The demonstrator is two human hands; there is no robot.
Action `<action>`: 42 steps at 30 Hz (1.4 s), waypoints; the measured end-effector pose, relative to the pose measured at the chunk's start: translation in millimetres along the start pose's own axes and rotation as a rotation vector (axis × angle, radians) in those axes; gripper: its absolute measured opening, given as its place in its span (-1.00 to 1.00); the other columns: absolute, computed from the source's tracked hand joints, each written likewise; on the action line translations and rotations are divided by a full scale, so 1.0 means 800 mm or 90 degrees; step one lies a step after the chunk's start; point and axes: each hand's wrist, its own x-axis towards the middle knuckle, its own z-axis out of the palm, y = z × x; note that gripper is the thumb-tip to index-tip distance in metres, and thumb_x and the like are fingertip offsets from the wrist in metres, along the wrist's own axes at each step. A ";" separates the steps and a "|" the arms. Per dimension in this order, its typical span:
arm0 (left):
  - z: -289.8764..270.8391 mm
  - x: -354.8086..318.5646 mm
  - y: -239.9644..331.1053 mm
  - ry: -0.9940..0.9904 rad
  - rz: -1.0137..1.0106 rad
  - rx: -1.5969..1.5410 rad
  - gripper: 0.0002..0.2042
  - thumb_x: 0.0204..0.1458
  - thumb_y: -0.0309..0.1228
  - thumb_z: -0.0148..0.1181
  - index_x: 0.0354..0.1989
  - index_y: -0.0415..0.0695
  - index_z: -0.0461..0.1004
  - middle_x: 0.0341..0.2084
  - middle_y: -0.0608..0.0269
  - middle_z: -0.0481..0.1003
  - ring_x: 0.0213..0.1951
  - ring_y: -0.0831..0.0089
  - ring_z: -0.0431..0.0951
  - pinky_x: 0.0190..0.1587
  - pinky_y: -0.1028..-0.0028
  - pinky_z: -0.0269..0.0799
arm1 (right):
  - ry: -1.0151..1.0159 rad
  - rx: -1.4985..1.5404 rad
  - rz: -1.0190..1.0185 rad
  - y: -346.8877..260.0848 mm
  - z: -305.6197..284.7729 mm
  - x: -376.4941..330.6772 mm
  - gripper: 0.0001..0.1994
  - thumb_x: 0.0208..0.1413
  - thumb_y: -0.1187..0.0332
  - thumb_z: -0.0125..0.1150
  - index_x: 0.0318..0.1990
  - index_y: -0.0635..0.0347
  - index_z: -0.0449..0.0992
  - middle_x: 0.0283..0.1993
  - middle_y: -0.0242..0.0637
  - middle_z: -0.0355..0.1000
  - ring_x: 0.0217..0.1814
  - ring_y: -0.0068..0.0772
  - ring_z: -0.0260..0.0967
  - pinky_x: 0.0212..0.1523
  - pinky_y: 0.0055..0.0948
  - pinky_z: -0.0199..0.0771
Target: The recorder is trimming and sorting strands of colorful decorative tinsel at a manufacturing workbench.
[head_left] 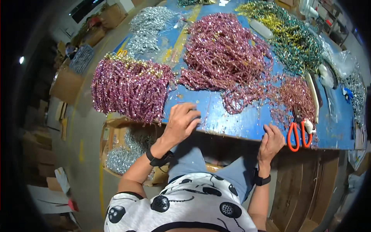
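My left hand (181, 120) is at the table's front edge, with bent fingers apart and nothing visible in them. To its left, a row of pink bead-like tinsel strands (131, 89) hangs over the table edge. My right hand (272, 142) rests by the same edge, fingers loosely curled and thumb apart, with nothing visible in it. Just right of it lie scissors (294, 135) with orange handles, a bit of white wrapping on one handle. Beyond both hands is a large tangled heap of pink tinsel strands (228, 50), trailing toward a smaller coppery pile (296, 96).
The blue table (212, 112) also bears silver tinsel (148, 29) at far left and green-and-gold tinsel (295, 42) at far right. A long pale strip (313, 96) lies right of the scissors. Below at left, an open cardboard box (112, 135) holds silver tinsel.
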 end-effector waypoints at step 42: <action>0.069 -0.021 0.106 -0.184 -0.318 -0.932 -0.59 0.23 -0.48 0.01 0.23 -0.31 0.19 -0.07 0.19 0.44 -0.08 0.52 0.48 0.00 0.50 0.41 | -0.313 1.328 0.546 -0.076 -0.006 -0.023 -0.54 0.23 0.25 0.00 0.19 0.34 0.25 0.04 0.00 0.43 0.00 -0.19 0.48 0.02 -0.23 0.55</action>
